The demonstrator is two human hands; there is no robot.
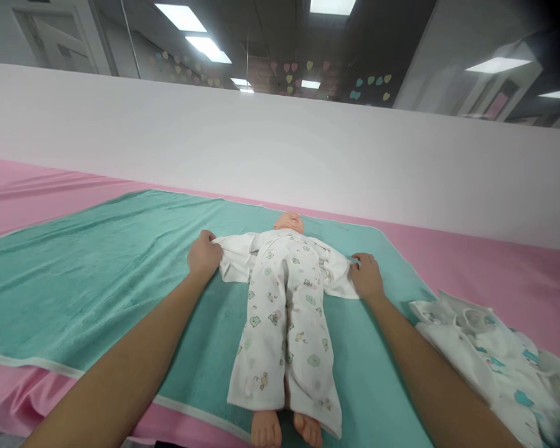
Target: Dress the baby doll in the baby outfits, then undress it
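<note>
A baby doll (290, 222) lies on its back on a teal towel (98, 267), feet toward me. It wears white printed trousers (284, 323), and an open white top (236, 255) is spread under its torso. My left hand (204, 255) is closed on the left edge of the top. My right hand (366, 275) is closed on the right edge of the top. Both hands rest low on the towel beside the doll.
The towel lies on a pink sheet (485, 261). A heap of white printed baby clothes (490, 354) sits at the right, partly off the towel. A white panel (261, 149) runs along the far side of the bed.
</note>
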